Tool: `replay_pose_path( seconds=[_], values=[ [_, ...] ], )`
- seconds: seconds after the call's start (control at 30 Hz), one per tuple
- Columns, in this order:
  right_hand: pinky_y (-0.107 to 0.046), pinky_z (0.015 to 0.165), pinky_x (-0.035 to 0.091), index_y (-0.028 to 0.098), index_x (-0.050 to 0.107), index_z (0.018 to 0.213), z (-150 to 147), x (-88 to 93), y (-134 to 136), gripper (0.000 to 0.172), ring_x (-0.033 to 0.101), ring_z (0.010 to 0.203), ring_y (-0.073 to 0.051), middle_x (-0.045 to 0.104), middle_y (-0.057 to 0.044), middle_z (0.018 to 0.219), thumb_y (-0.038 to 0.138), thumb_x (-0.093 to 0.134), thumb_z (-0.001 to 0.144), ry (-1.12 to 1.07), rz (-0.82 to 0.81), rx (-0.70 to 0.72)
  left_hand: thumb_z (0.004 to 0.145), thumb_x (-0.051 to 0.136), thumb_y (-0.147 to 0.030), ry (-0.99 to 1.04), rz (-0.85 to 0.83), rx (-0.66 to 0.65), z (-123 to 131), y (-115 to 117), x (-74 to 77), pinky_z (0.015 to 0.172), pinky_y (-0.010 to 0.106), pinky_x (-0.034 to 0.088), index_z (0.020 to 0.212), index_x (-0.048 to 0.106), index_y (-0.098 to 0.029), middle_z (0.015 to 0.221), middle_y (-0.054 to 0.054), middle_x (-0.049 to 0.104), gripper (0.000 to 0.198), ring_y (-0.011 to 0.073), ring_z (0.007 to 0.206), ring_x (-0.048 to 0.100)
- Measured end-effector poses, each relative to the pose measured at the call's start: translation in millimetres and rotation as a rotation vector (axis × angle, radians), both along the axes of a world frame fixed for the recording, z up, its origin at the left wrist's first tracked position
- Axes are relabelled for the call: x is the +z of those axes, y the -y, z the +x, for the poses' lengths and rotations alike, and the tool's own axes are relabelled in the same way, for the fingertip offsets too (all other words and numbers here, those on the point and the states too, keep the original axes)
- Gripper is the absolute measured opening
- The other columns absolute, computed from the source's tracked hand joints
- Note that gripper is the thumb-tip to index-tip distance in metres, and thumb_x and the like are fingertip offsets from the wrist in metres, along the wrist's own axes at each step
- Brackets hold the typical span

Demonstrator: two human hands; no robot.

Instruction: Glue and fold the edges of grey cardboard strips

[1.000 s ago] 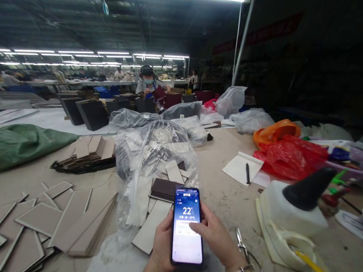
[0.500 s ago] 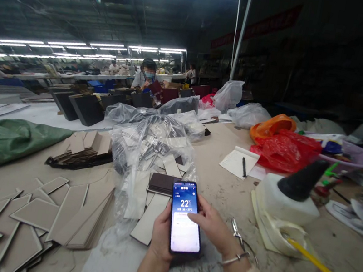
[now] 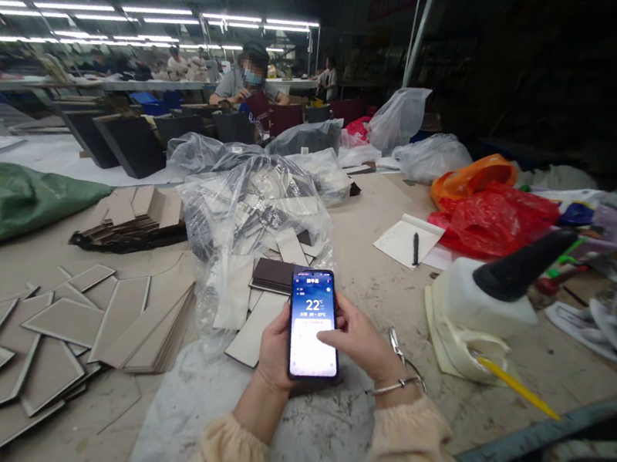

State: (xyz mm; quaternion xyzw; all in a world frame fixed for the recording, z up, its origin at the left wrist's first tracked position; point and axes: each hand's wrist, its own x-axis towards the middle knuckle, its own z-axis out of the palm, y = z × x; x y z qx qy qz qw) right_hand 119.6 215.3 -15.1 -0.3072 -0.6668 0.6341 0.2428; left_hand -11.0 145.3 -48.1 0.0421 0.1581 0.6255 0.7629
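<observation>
A lit smartphone [image 3: 314, 333] showing a weather screen with 22 degrees is held upright over the worktable [image 3: 370, 288]. My left hand [image 3: 277, 347] wraps round its left edge. On the other side, my right hand [image 3: 364, 341] grips the right edge, its thumb lying over the screen. Just behind the phone are a small stack of dark brown pieces [image 3: 272, 275] and pale flat panels [image 3: 253, 331]. Scissors [image 3: 395, 342] lie beside my right wrist, partly hidden by it.
Loose grey-beige panels [image 3: 66, 317] spread over the left side, near a green bag [image 3: 13, 208]. A clear plastic bag [image 3: 256, 191] of pieces lies ahead. To the right are a notepad [image 3: 401, 238] with a pen, a white bottle [image 3: 485, 298] and a red bag [image 3: 491, 221]. A co-worker [image 3: 243, 84] sits beyond.
The view has tipped downward, so the table and phone appear higher and more of my sleeves shows. Both hands keep hold of the smartphone, the right thumb still over its screen.
</observation>
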Motion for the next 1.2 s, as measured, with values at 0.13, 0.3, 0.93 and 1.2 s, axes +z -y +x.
replay_pose_path(
  seconds=[0.13,0.3,0.93,1.2],
  values=[
    [-0.022,0.059,0.046,0.02,0.043,0.127,-1,0.7,1,0.068,0.058,0.069,-0.013,0.064,0.001,0.087,0.011,0.066,0.064,0.029,0.005,-0.004,0.09,0.036,-0.05,-0.007,-0.021,0.019,0,0,-0.4,0.101,0.048,0.034,0.121,0.054,-0.001,0.111,0.021,0.064,0.061,0.033,0.108,0.058],
    [-0.022,0.06,0.047,0.02,0.042,0.129,-2,-2.2,0,0.07,0.058,0.07,-0.014,0.065,0.0,0.091,0.011,0.066,0.064,0.053,0.03,-0.01,0.09,0.033,-0.052,0.014,0.034,-0.012,-2,0,-1.4,0.101,0.049,0.034,0.121,0.054,0.001,0.113,0.023,0.062,0.065,0.0345,0.112,0.055],
    [-0.03,0.074,0.05,0.019,0.055,0.118,-11,-11.9,3,0.041,0.061,0.079,-0.016,0.067,-0.003,0.095,0.029,0.06,0.078,-0.102,-0.091,-0.137,0.091,0.038,-0.045,0.024,-0.071,0.066,-1,-1,-2.9,0.1,0.044,0.038,0.124,0.053,-0.006,0.11,0.016,0.066,0.054,0.0305,0.108,0.059],
    [-0.031,0.079,0.049,0.02,0.058,0.119,-12,-9.1,4,0.043,0.061,0.093,-0.019,0.067,-0.004,0.105,0.043,0.055,0.084,-0.127,-0.13,-0.159,0.092,0.038,-0.044,0.04,-0.065,0.074,-2,-1,-6.3,0.097,0.042,0.039,0.125,0.053,-0.008,0.108,0.013,0.067,0.052,0.0279,0.101,0.063]
  ],
)
